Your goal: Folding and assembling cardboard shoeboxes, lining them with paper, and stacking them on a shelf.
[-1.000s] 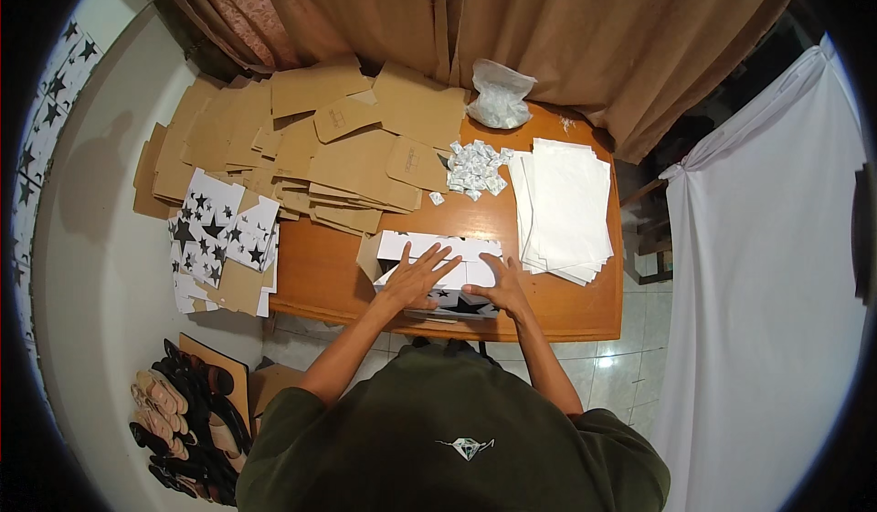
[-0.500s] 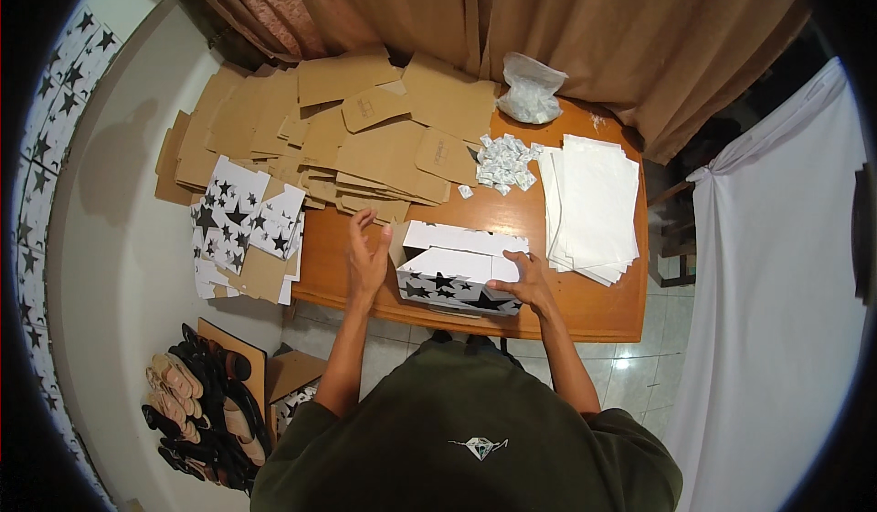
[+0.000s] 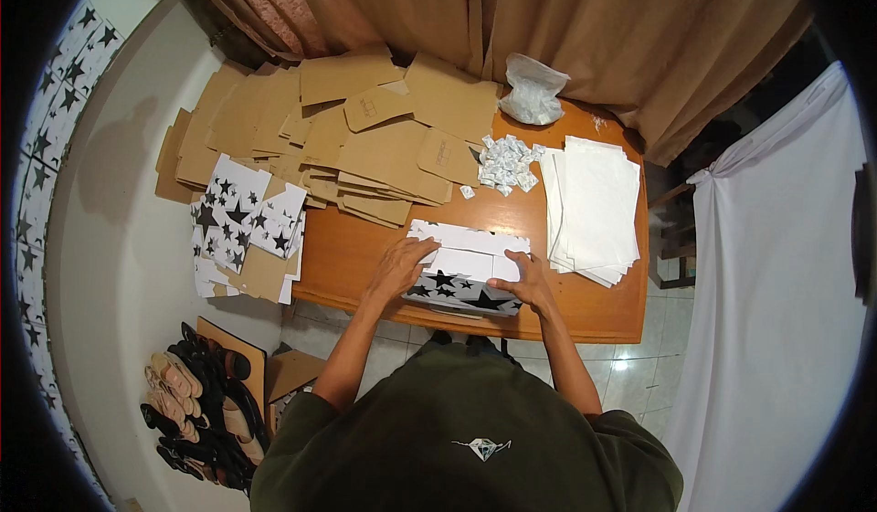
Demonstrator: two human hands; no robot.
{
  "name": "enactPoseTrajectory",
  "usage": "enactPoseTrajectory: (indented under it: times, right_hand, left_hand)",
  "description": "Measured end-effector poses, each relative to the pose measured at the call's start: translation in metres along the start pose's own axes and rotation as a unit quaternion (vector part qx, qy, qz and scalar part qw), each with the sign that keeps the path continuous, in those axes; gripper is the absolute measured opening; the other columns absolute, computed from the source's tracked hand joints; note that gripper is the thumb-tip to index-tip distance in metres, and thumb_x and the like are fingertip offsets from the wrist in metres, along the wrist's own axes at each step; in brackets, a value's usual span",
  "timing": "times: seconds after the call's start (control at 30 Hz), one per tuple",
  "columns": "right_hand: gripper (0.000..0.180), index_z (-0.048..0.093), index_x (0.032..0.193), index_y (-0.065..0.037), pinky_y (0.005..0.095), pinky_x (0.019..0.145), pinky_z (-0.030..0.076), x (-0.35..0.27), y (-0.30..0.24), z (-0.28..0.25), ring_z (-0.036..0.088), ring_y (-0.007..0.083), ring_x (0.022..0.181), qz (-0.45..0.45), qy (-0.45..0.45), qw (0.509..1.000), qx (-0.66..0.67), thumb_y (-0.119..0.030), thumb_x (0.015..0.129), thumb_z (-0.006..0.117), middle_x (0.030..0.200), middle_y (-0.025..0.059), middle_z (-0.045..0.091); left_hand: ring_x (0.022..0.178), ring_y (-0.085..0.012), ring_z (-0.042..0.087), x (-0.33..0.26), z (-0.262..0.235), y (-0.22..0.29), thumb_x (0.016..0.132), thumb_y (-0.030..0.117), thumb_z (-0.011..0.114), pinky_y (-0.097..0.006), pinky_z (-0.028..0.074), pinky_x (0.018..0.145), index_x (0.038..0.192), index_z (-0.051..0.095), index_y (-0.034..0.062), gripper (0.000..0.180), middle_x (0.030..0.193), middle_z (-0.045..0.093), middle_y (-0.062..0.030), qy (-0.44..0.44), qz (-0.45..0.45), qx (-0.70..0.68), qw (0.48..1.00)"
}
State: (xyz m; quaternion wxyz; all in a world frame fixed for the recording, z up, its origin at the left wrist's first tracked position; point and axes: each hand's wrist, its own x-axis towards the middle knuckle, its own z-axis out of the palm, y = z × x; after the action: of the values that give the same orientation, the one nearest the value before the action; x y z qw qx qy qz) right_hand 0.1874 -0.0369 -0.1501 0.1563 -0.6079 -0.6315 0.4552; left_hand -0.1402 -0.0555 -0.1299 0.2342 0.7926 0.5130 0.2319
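Observation:
A white cardboard box point(image 3: 464, 285) printed with black stars stands at the table's front edge, between my hands. My left hand point(image 3: 400, 268) presses its left end, with the fingers bent over the upper edge. Around the right end is my right hand point(image 3: 527, 281), thumb on the front side and fingers over the top. White inner flaps show along the box's upper side. My left palm hides the box's left end.
Flat brown cardboard pieces point(image 3: 320, 137) cover the table's point(image 3: 347, 247) far left. Star-printed sheets point(image 3: 239, 215) lie near left. Small white packets point(image 3: 507, 163), a clear plastic bag point(image 3: 533, 92) and white paper sheets point(image 3: 594, 211) are on the right. Sandals point(image 3: 196, 402) are stacked below left.
My left hand has come in from beside the box and closed on its left end. The brown flap at that end has folded inward out of sight. My right hand stays put.

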Motion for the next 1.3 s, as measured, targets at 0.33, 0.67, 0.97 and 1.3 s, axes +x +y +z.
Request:
enactPoseTrajectory:
  times: [0.33, 0.67, 0.97, 1.3]
  right_hand:
    - [0.105, 0.053, 0.144, -0.004, 0.0486, 0.115, 0.039, 0.001, 0.001, 0.001, 0.041, 0.0438, 0.139, 0.014, 0.004, 1.000, -0.007, -0.052, 0.061, 0.095, 0.146, 0.0304, 0.041]
    - [0.104, 0.055, 0.143, -0.005, 0.0528, 0.118, 0.034, -0.006, -0.004, -0.003, 0.030, 0.0475, 0.145, 0.010, -0.013, 1.000, -0.010, -0.054, 0.060, 0.095, 0.150, 0.0330, 0.037]
    - [0.105, 0.055, 0.143, -0.005, 0.0551, 0.120, 0.029, -0.013, -0.006, -0.004, 0.024, 0.0494, 0.148, 0.010, -0.018, 1.000, 0.010, -0.056, 0.060, 0.095, 0.152, 0.0354, 0.033]
    - [0.106, 0.054, 0.142, -0.002, 0.0592, 0.117, 0.032, -0.009, 0.001, -0.001, 0.022, 0.0522, 0.146, -0.027, -0.010, 1.000, 0.008, -0.060, 0.061, 0.092, 0.149, 0.0300, 0.047]
  left_hand:
    - [0.128, -0.0378, 0.050, 0.002, -0.005, 0.004, 0.089, -0.005, 0.061, -0.045, 0.042, 0.111, 0.138, 0.060, 0.0081, 0.050, 0.134, 0.063, -0.0147, -0.040, -0.023, -0.061, 0.997]
    - [0.130, -0.0345, 0.046, -0.004, -0.012, 0.002, 0.093, 0.011, 0.070, -0.042, 0.041, 0.111, 0.138, 0.065, 0.0146, 0.046, 0.137, 0.051, -0.0139, -0.125, -0.029, -0.041, 0.991]
    - [0.131, -0.0393, 0.040, 0.003, -0.009, 0.001, 0.093, 0.016, 0.066, -0.045, 0.037, 0.112, 0.139, 0.063, 0.0110, 0.047, 0.136, 0.046, -0.0218, -0.189, -0.035, -0.003, 0.981]
    - [0.136, -0.0440, 0.038, -0.006, 0.024, 0.010, 0.091, 0.028, 0.069, -0.049, 0.038, 0.112, 0.146, 0.051, 0.0064, 0.062, 0.143, 0.042, -0.0252, -0.029, -0.158, 0.031, 0.986]
